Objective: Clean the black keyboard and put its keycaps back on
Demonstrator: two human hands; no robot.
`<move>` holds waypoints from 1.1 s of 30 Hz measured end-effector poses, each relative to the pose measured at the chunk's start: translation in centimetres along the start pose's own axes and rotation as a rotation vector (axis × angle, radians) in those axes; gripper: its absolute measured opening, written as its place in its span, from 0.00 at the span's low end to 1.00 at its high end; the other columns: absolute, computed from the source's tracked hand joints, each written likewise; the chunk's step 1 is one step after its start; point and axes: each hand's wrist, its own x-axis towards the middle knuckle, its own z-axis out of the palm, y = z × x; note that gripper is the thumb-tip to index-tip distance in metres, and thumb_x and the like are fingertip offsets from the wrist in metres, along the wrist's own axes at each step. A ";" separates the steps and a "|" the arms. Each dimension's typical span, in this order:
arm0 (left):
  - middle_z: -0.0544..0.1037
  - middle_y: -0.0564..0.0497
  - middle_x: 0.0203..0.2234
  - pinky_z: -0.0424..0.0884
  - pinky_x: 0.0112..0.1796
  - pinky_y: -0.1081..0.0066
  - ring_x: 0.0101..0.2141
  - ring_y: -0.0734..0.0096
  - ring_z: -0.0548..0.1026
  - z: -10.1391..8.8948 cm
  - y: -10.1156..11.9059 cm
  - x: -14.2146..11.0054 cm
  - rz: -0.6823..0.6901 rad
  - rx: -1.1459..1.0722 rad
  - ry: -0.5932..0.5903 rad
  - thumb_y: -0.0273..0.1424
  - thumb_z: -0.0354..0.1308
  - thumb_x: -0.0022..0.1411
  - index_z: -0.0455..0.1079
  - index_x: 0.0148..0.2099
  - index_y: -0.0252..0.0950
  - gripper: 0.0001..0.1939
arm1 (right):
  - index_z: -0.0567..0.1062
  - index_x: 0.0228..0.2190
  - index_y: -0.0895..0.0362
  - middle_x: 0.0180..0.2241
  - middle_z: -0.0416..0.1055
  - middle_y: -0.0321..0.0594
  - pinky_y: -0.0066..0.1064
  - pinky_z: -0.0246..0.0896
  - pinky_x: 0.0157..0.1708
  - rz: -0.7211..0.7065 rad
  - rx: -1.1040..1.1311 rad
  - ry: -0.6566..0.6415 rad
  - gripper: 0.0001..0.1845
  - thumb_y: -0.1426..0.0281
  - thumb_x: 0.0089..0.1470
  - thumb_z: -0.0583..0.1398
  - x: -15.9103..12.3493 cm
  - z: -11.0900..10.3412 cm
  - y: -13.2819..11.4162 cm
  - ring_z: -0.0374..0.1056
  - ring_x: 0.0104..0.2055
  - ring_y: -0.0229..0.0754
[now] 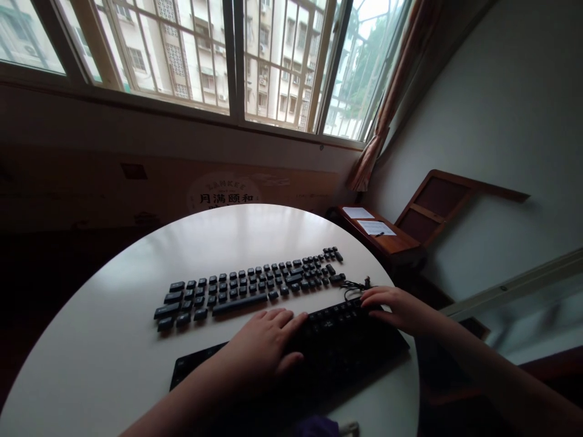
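A black keyboard (364,346) lies at a slant near the front of the round white table (91,321); many of its keys seem to be off, though its surface is dark. Across its middle rests my left hand (268,343), fingers stretched toward the far edge and thumb apart. My right hand (394,306) is over the keyboard's far right end, fingers extended and thumb separate, with no held object visible. Beyond the keyboard, loose black keycaps (248,285) are laid out in rows, including a long space bar (239,304). A coiled black cable (357,286) lies by my right fingertips.
Something purple (319,426) sits at the table's near edge, cut off by the frame. To the right stands a wooden chair (405,240) with papers (376,228) and a pen on its seat. A large printed cardboard box (282,185) is under the barred window.
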 end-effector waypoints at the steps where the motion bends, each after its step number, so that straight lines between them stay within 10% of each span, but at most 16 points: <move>1: 0.68 0.41 0.62 0.60 0.60 0.52 0.61 0.50 0.65 -0.1 0.1 0.0 -0.002 0.001 -0.001 0.42 0.51 0.68 0.52 0.72 0.40 0.33 | 0.81 0.44 0.52 0.51 0.75 0.44 0.41 0.65 0.57 0.001 0.002 0.006 0.12 0.67 0.59 0.61 0.0 0.2 0.0 0.71 0.53 0.50; 24: 0.67 0.42 0.63 0.59 0.61 0.53 0.62 0.51 0.65 -0.5 0.1 0.0 -0.008 -0.017 -0.014 0.42 0.51 0.68 0.53 0.71 0.41 0.33 | 0.84 0.37 0.51 0.41 0.80 0.42 0.35 0.67 0.45 0.007 -0.344 0.057 0.14 0.69 0.63 0.56 0.7 1.4 -3.0 0.75 0.43 0.46; 33: 0.68 0.43 0.62 0.60 0.61 0.53 0.60 0.52 0.67 -0.2 0.0 -0.4 0.017 -0.017 0.034 0.42 0.52 0.68 0.54 0.71 0.41 0.33 | 0.70 0.60 0.55 0.63 0.64 0.50 0.56 0.58 0.61 -0.040 -0.491 0.297 0.27 0.63 0.61 0.59 -3.3 5.2 -2.7 0.60 0.64 0.61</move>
